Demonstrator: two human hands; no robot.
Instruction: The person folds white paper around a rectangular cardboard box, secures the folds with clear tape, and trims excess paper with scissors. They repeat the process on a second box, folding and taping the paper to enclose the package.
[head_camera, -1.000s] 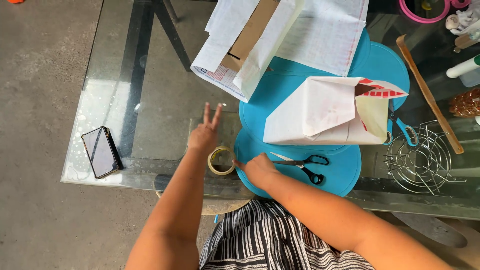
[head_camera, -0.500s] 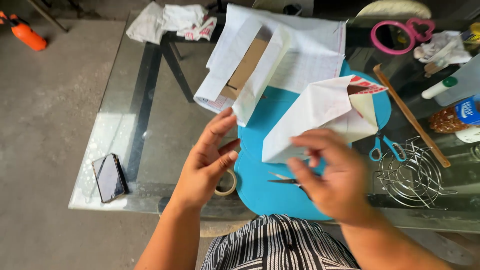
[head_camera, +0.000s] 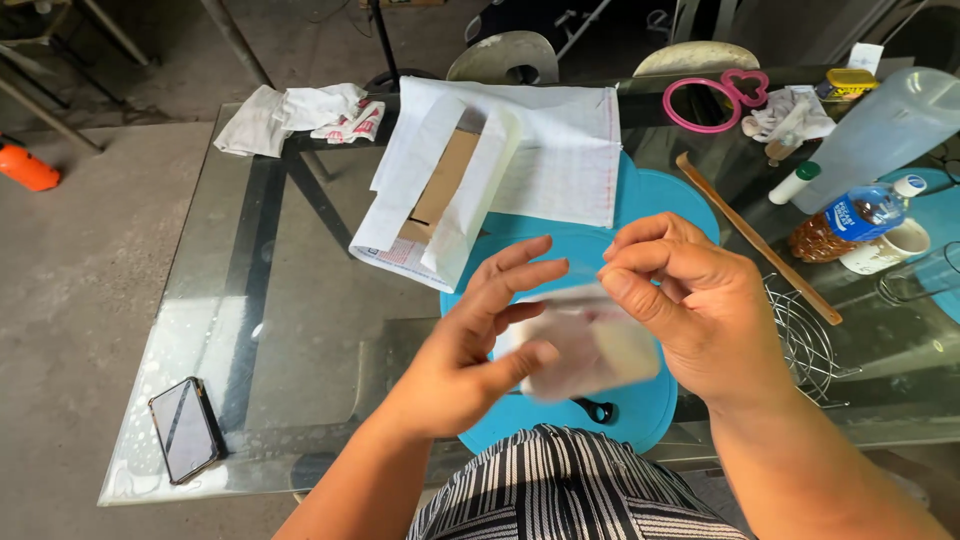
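My left hand (head_camera: 470, 340) and my right hand (head_camera: 700, 310) are raised close together over the blue mat (head_camera: 660, 200). A short see-through strip, seemingly tape (head_camera: 575, 285), is pinched between their fingertips. Behind and below the strip, a white paper-wrapped parcel (head_camera: 590, 355) looks blurred, and my left thumb lies against its near edge. One black scissors handle (head_camera: 600, 410) shows under the parcel. The tape roll is hidden by my left hand.
A cardboard box half covered in white paper (head_camera: 450, 190) lies beyond the mat on the glass table (head_camera: 250, 300). A phone (head_camera: 183, 428) sits near left. A wire rack (head_camera: 810, 340), wooden stick (head_camera: 755, 235), bottle (head_camera: 850, 215) and pink rings (head_camera: 700, 100) are on the right.
Both hands left the tape roll on the table and rose toward the camera, coming together. The view tilted up, so the far end of the table shows.
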